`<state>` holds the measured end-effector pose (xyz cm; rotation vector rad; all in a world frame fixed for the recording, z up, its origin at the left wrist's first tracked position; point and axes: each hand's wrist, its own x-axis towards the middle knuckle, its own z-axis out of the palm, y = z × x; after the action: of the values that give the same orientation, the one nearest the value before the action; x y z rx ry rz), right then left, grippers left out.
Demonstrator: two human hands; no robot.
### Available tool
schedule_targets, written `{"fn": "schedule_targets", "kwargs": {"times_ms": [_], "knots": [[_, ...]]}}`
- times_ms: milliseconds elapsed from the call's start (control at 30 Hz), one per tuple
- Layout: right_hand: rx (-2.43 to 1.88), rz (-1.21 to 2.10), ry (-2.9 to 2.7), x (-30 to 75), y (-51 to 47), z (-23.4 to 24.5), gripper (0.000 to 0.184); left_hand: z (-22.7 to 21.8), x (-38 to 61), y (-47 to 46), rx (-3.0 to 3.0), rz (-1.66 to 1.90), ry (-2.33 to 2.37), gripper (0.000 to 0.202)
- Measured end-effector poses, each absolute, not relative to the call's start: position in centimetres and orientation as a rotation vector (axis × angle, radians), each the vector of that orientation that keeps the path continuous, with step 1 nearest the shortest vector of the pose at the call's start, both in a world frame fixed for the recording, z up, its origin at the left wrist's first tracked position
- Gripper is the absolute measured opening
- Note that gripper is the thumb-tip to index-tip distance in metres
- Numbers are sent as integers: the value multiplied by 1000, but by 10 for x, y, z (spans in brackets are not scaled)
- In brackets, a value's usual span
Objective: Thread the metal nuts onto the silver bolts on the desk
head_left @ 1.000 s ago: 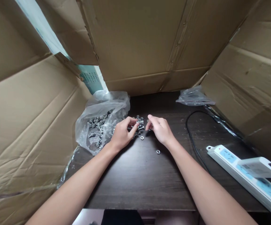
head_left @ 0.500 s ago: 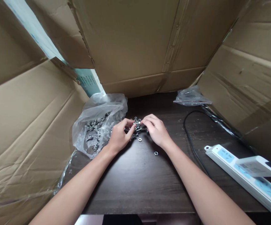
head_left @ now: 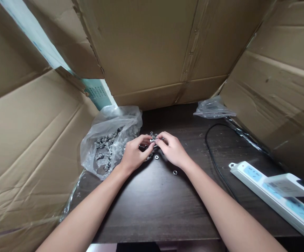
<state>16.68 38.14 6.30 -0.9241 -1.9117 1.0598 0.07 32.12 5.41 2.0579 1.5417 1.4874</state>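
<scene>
- Counter [head_left: 141,217]: dark wood-look surface; carries all hardware. Clock positions are read from where the hands meet, 12 pointing away from the person.
- Power strip [head_left: 269,197]: 4 o'clock, one plug fitted; set well aside, probably to leave the forearms room.
- Outer nut [head_left: 175,172]: 5 o'clock, flat, apart from the rest.
- Inner nut [head_left: 156,157]: 6 o'clock, flat, just in front of the pile.
- Left hand [head_left: 136,152]: closed at thumb and fingertips, gripping a metal fastener [head_left: 153,140] at dial centre, above the pile.
- Right hand [head_left: 172,150]: fingertips pinched on the fastener's opposite end — likely so one hand steadies while the other works. Whether a nut sits there cannot be told.
- Loose fasteners [head_left: 155,146]: beneath the hands, partly hidden; presumably heaped there for short reach.
- Open plastic bag [head_left: 87,147]: 9 o'clock, holding bolts [head_left: 108,140]; its mouth lies toward the person, apparently for access.
- Folded plastic bag [head_left: 213,108]: 2 o'clock, by the cardboard wall [head_left: 141,52].
</scene>
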Motion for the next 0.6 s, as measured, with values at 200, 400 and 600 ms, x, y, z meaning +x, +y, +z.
{"fn": "schedule_targets", "kwargs": {"times_ms": [200, 400, 600], "knots": [[-898, 1016, -1953, 166, 381, 62, 19, 53, 1, 321, 2126, 1463, 1476, 30], [-900, 1029, -1953, 166, 382, 61, 20, 53, -1, 320, 2130, 1425, 1538, 15], [-896, 1015, -1957, 166, 381, 62, 17, 56, 3, 320, 2092, 1400, 1609, 12]]}}
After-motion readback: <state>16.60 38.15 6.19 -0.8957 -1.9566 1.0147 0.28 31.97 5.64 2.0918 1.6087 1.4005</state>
